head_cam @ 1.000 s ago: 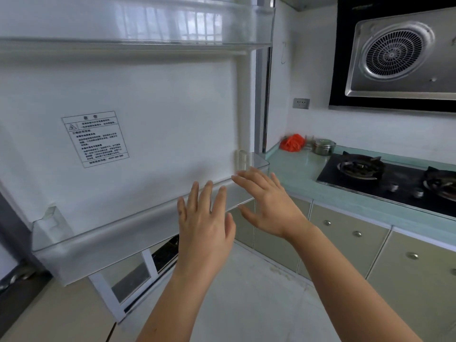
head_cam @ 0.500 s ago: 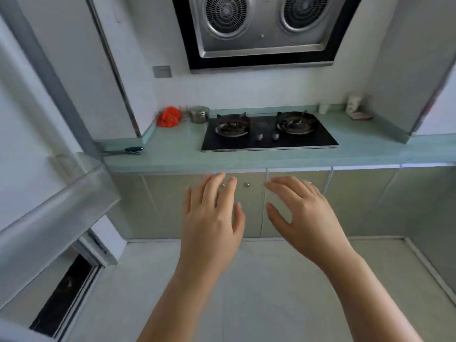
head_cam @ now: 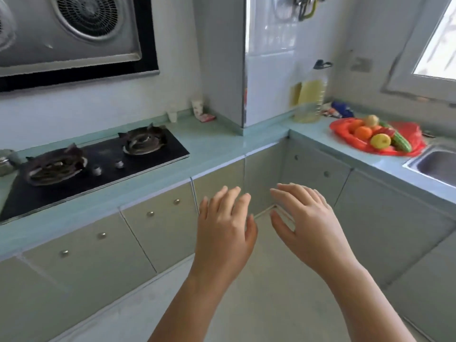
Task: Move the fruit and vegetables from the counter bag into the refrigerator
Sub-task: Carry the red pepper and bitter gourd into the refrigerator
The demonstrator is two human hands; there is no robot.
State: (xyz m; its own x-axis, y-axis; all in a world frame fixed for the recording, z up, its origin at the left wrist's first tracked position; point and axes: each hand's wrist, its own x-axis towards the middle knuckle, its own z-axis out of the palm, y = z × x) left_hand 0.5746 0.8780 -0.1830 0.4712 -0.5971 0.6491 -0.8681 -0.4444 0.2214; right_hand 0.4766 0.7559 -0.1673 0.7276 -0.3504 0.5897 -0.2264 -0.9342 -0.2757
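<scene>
Nearest the camera, both bare forearms reach forward over a pale tiled floor (head_cam: 259,304). The left hand (head_cam: 224,233) and the right hand (head_cam: 308,225) hang side by side, palms down, fingers spread apart and slightly curled, holding nothing and touching nothing.

Beyond them stand grey-green cabinet doors (head_cam: 153,233) with small round metal knobs, meeting in an inside corner under an L-shaped, light teal countertop (head_cam: 214,141). On the left run of the counter lies a black glass gas hob (head_cam: 96,166) with two burners and two knobs at its front edge. Above it, on the white wall, hangs a steel and black range hood (head_cam: 81,38).

On the right run, the red plastic bag (head_cam: 409,137) lies open and flat on the counter, just beside a steel sink (head_cam: 436,164). In it lie an orange (head_cam: 363,132), a yellow apple-like fruit (head_cam: 380,140), a green cucumber (head_cam: 401,141) and other produce too blurred to name. Behind the bag, near the corner, stands a large bottle of yellow oil (head_cam: 309,99). A window frame (head_cam: 417,62) fills the far upper right.
</scene>
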